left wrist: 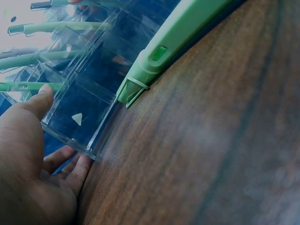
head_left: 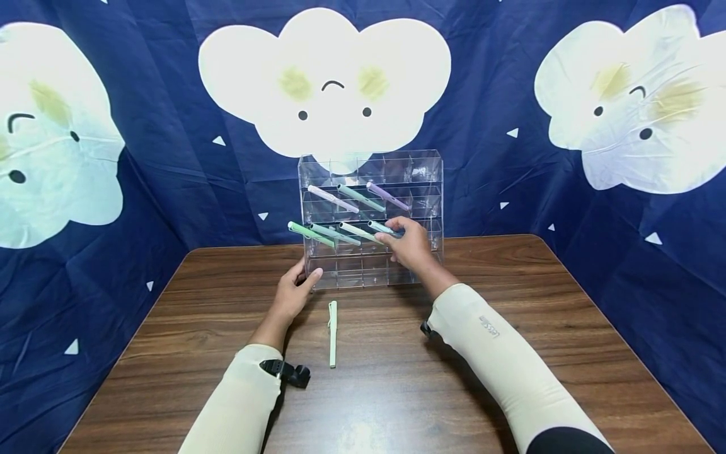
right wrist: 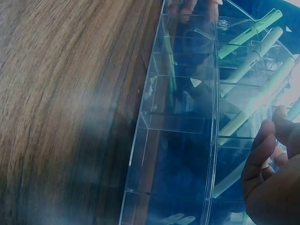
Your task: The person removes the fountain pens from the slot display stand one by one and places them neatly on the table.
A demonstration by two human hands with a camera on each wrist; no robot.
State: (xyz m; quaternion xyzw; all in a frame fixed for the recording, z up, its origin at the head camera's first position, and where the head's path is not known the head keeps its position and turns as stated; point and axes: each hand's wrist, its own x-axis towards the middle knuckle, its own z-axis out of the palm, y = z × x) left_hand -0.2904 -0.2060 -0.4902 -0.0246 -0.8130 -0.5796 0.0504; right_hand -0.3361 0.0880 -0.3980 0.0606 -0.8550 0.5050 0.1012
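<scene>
A clear acrylic pen rack [head_left: 374, 277] with tiered compartments stands at the back of the table. My left hand [head_left: 292, 296] holds its lower left side, thumb in front and fingers behind, as the left wrist view shows. My right hand [head_left: 413, 246] pinches a pale blue-grey pen [head_left: 381, 227] that slants in a middle tier. Left of it in that tier lean a pale green pen [head_left: 354, 231], a grey-green pen [head_left: 326, 231] and a bright green pen [head_left: 303, 229]. One tier up are a lilac pen [head_left: 331, 198], a teal-green pen [head_left: 360, 197] and a purple pen [head_left: 387, 195].
A light green pen [head_left: 333, 334] lies on the wooden table [head_left: 386, 359] in front of the rack, clip end away from me. Dark blue cloth [head_left: 482, 183] with white clouds hangs close behind the rack and along both sides.
</scene>
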